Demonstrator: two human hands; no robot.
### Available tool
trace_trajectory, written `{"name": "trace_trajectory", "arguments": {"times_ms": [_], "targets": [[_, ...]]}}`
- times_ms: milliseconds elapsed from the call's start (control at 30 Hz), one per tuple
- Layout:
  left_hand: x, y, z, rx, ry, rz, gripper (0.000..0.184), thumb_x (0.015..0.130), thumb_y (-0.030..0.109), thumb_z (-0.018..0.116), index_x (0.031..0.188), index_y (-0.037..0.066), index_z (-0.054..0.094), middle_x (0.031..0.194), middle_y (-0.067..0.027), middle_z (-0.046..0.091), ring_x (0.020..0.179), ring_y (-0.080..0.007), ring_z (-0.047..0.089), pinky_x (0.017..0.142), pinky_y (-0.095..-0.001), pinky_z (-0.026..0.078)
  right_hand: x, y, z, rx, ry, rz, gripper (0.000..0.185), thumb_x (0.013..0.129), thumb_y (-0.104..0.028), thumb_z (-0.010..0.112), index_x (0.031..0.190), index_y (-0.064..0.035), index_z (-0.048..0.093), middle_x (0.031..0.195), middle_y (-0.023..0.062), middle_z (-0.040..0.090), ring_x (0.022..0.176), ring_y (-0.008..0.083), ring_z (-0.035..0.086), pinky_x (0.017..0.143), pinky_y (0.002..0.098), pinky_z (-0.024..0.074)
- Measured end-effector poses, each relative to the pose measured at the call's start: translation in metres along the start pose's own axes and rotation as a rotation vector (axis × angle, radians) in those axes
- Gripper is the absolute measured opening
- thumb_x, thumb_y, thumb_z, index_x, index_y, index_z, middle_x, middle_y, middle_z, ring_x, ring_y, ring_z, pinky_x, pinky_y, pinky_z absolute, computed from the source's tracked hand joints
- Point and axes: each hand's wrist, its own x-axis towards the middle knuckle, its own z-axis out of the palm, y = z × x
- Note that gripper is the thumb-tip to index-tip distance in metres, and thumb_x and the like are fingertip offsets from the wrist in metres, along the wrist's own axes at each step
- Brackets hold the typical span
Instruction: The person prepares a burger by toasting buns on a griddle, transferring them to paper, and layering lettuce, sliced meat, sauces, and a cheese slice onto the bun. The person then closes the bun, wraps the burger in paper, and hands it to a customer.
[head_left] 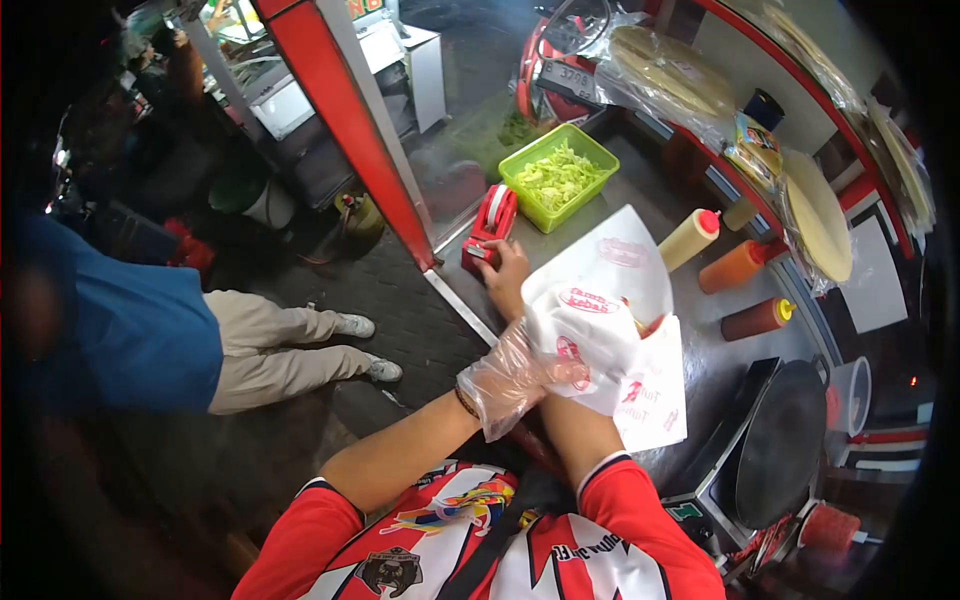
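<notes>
My left hand (pixel 520 382), in a clear plastic glove, holds a white paper food wrapper (pixel 600 285) with red kebab print. A bit of the food inside shows at the wrapper's right side. My bare right hand (pixel 508 277) reaches out under the left one, its forearm partly hidden by the glove and paper. Its fingers are closed at the cutting end of a red tape dispenser (pixel 494 222), where the tape comes off; the tape itself is hard to see there. Just beyond the dispenser stands a green basket (pixel 545 219) of shredded lettuce (pixel 562 173).
Sauce bottles, one cream (pixel 690 238), one orange (pixel 730 268) and one brown (pixel 757 320), stand on the right. A round black griddle (pixel 782 445) is nearer me. Bagged flatbreads (pixel 670 70) rest on the shelf. A red post (pixel 340 110) and a person in blue (pixel 140 310) are at left.
</notes>
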Motion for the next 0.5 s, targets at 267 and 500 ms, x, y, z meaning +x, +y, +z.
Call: {"name": "trace_trajectory", "arguments": {"times_ms": [267, 500], "targets": [[0.018, -0.002, 0.007, 0.051, 0.029, 0.088, 0.085, 0.068, 0.003, 0.088, 0.143, 0.006, 0.046, 0.134, -0.0067, 0.057, 0.126, -0.0192, 0.054, 0.108, -0.0373, 0.044, 0.003, 0.039, 0.008, 0.837, -0.128, 0.768, 0.036, 0.088, -0.029, 0.074, 0.116, -0.0061, 0.069, 0.092, 0.0064, 0.069, 0.08, 0.0221, 0.064, 0.072, 0.0379, 0.0509], [0.021, 0.026, 0.001, 0.035, 0.215, 0.217, 0.077, 0.078, -0.016, 0.071, 0.143, 0.007, 0.036, 0.129, -0.0086, 0.056, 0.118, -0.0229, 0.06, 0.097, -0.0385, 0.056, -0.079, -0.022, 0.001, 0.304, 0.182, 0.361, 0.041, 0.091, -0.031, 0.067, 0.123, -0.0053, 0.064, 0.106, 0.0123, 0.068, 0.096, 0.0251, 0.064, 0.085, 0.0364, 0.0488]]}}
